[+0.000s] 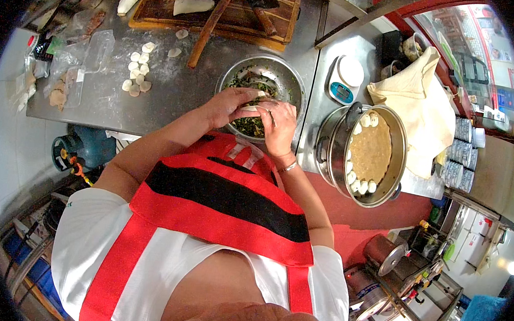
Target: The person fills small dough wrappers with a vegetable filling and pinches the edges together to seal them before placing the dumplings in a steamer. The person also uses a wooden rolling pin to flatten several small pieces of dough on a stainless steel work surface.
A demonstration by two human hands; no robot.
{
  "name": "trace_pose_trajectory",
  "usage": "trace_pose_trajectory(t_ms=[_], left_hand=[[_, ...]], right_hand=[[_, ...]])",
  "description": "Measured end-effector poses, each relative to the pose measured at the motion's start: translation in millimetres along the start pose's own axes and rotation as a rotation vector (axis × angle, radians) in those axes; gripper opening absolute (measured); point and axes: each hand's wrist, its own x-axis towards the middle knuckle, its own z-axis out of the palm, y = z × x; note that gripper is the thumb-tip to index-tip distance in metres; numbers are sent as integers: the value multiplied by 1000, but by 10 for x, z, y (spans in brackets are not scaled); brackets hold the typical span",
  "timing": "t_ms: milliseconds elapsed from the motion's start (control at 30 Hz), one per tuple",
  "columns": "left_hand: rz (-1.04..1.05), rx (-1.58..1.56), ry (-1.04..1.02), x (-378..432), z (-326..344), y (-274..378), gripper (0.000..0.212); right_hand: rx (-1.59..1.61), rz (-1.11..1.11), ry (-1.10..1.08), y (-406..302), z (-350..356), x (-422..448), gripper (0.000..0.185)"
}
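Observation:
Over a steel mixing bowl (297, 114) holding chopped green filling (248, 125), my left hand (230, 107) and my right hand (277, 121) meet with fingertips close together. Between them they pinch a thin piece of pale dough (252, 108); part of it is hidden by the fingers. Small floured dough pieces (144, 57) lie grouped on the steel table to the left. To the right, a round steamer pot (401, 159) holds small white dumplings (363, 187) along the edge of its tan liner (371, 150).
A wooden board (159, 21) with a dough roll (193, 6) lies at the back, a long wooden stick (213, 25) across its edge. A digital kitchen scale (342, 92) stands right of the bowl, near a cream cloth (421, 109). Plastic bags and containers (99, 51) sit at left.

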Motion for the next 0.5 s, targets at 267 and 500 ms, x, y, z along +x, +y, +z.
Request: trace_pose_trajectory(t_ms=[267, 500], left_hand=[[-288, -337, 151, -64, 196, 263, 37], [-160, -163, -13, -150, 217, 372, 45]], right_hand=[[-19, 100, 79, -95, 16, 64, 10], [85, 183, 95, -133, -31, 120, 17]])
